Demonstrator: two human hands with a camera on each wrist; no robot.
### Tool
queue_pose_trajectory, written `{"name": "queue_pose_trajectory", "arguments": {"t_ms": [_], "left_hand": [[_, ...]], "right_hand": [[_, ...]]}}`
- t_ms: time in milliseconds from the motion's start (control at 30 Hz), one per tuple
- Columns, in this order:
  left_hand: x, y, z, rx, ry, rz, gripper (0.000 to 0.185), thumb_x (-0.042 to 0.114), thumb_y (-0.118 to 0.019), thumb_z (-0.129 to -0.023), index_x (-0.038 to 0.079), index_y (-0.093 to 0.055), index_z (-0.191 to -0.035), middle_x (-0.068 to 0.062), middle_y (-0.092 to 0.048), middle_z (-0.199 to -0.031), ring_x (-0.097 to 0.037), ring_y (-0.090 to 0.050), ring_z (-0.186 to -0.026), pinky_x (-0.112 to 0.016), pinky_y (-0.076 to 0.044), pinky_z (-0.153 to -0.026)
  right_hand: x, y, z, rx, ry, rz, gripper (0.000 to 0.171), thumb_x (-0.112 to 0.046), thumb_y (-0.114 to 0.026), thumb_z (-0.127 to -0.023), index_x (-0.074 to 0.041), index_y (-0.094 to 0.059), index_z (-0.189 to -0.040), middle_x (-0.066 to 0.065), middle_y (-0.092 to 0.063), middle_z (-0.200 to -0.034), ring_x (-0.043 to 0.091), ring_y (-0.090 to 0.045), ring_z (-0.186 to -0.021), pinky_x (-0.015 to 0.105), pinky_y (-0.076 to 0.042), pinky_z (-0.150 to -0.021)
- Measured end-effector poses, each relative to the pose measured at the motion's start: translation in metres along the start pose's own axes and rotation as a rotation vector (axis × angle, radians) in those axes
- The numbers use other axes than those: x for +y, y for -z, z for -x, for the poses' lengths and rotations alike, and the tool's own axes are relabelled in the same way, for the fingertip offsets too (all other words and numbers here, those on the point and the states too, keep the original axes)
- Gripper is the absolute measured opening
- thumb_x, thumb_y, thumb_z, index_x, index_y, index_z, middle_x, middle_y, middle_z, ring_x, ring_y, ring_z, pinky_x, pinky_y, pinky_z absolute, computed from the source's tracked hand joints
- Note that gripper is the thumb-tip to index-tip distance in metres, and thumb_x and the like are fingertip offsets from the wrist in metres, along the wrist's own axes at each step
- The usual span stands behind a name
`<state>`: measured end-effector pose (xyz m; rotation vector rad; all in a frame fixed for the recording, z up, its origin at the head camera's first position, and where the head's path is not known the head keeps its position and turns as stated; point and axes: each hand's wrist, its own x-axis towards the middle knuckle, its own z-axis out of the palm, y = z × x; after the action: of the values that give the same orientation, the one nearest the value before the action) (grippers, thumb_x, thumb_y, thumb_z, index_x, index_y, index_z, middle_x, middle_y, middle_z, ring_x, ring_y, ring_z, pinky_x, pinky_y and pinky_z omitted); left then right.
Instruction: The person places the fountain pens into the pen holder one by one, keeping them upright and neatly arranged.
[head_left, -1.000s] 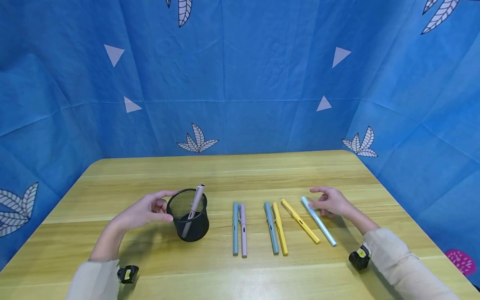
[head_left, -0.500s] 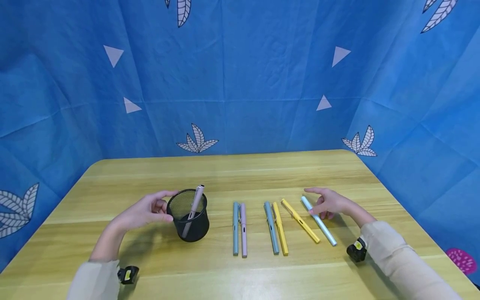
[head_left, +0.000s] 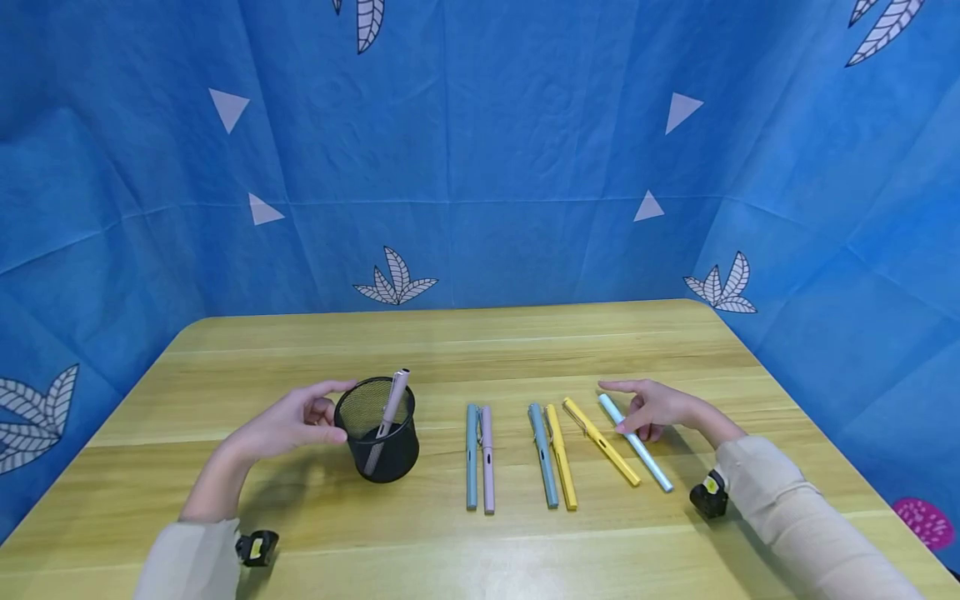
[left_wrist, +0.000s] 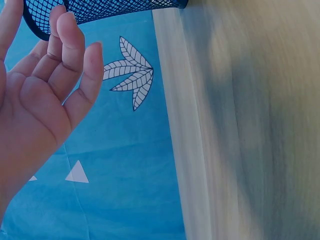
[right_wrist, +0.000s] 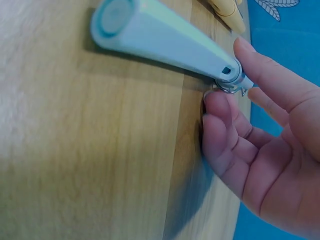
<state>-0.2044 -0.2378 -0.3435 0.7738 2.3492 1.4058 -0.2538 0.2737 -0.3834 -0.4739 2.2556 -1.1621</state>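
My left hand [head_left: 288,425] holds the side of a black mesh pen holder [head_left: 393,458] between thumb and forefinger. A light purple pen [head_left: 393,400] leans inside it, clip end up. The left wrist view shows the other fingers of that hand loosely bent below the mesh. On the right, my right hand [head_left: 660,406] pinches the upper part of a light blue pen [head_left: 647,457], its forefinger pointing out past the pen. In the right wrist view, the thumb [right_wrist: 272,75] lies on one side of the pen near the clip, curled fingertips on the other. The pen lies slanted on the table.
Between the hands lie a blue-grey pen [head_left: 471,458] and a purple pen [head_left: 487,458] side by side, another blue-grey pen [head_left: 543,458] beside a yellow pen [head_left: 561,458], and a slanted yellow pen [head_left: 600,442]. A blue curtain [head_left: 480,167] hangs behind the wooden table [head_left: 480,350].
The right hand has moved a little left over the light blue pen and taken hold of it. The pen's upper end has shifted slightly left. The left hand and pen holder stay put.
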Motion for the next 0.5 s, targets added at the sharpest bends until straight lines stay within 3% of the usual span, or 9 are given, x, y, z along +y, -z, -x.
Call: {"name": "queue_pose_trajectory", "arguments": {"t_ms": [500], "left_hand": [[0.0001,0.0002,0.0001,0.008,0.005,-0.004,0.072,0.009,-0.066,-0.081,-0.009,-0.024,-0.136,-0.010,-0.052,-0.075,-0.014,-0.050,-0.065,-0.030,-0.045,-0.059]], "right_hand": [[0.0000,0.0031,-0.0017,0.033,-0.007,0.047,0.071,-0.005,-0.066,-0.079,0.009,-0.026,-0.136,0.010,-0.054,-0.062,0.019,-0.053,-0.051,0.037,-0.050,-0.050]]}}
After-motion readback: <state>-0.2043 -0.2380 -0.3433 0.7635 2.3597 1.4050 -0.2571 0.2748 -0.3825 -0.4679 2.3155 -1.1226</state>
